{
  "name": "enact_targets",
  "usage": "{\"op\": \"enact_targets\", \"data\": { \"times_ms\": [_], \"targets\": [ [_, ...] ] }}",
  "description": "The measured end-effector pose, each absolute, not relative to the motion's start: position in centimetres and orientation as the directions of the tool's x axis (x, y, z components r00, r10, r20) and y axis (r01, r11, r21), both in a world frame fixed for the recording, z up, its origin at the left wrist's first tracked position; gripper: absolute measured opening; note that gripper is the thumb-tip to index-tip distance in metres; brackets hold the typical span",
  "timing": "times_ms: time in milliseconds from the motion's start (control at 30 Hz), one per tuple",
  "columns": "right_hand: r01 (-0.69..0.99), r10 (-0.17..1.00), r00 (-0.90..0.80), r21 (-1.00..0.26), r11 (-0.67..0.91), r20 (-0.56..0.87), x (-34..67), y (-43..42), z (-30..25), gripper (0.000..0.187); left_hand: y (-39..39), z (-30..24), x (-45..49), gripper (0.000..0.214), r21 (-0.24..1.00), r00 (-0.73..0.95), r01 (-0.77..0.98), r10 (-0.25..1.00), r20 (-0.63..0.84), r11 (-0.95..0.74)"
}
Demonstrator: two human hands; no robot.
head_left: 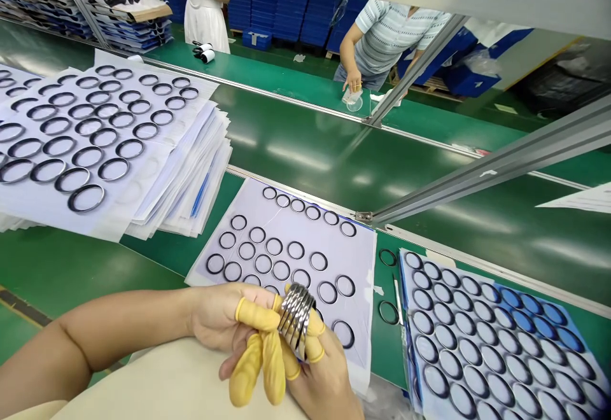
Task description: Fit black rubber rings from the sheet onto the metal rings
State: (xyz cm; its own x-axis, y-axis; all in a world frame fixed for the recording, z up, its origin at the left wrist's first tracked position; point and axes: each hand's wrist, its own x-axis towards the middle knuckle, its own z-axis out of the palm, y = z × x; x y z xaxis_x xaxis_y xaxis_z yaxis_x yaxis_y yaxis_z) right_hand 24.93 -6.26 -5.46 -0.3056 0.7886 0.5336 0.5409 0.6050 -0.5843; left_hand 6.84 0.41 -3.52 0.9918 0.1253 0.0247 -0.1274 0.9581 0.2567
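Note:
A short stack of shiny metal rings point(296, 319) is held between both hands, low in the middle of the view. My right hand point(324, 369) wraps its fingers round the right side of the stack. From the left, my left hand point(226, 318) presses thumb and fingers against the rings, its other fingers curled below. Yellow finger cots cover several fingertips on both hands. Just beyond lies a white sheet point(305, 229) with dark-rimmed rings point(279, 270) laid flat in loose rows. My hands hide part of its near edge.
On the left stands a tall pile of sheets point(172, 184) topped with rings. More rings cover a stacked sheet point(477, 356) at right, and two loose rings point(388, 312) lie beside it. A metal post point(477, 165) slants across. Two people stand across the green bench point(296, 146).

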Motion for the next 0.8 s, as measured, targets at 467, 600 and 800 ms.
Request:
{"op": "enact_targets", "data": {
  "times_ms": [467, 600, 800],
  "targets": [
    [0.142, 0.937, -0.172, -0.934, 0.329, 0.304, 28.4, -6.9, -7.0, 0.057, 0.3, -4.3, 7.9, 0.046, 0.384, 0.979, -0.064, 0.133, -0.154, 0.921],
    [0.120, 0.898, -0.390, -0.956, 0.268, 0.203, 28.2, -6.3, -6.5, 0.065, 0.4, -3.7, 8.4, 0.051, 0.468, 0.976, 0.078, 0.028, -0.215, 0.880],
    [-0.036, 0.813, -0.521, -0.958, 0.286, 0.262, 27.1, -5.1, -5.0, 0.074, 1.0, -2.1, 8.3, 0.049, 0.834, 0.979, 0.163, 0.020, -0.204, 0.528]
  ]
}}
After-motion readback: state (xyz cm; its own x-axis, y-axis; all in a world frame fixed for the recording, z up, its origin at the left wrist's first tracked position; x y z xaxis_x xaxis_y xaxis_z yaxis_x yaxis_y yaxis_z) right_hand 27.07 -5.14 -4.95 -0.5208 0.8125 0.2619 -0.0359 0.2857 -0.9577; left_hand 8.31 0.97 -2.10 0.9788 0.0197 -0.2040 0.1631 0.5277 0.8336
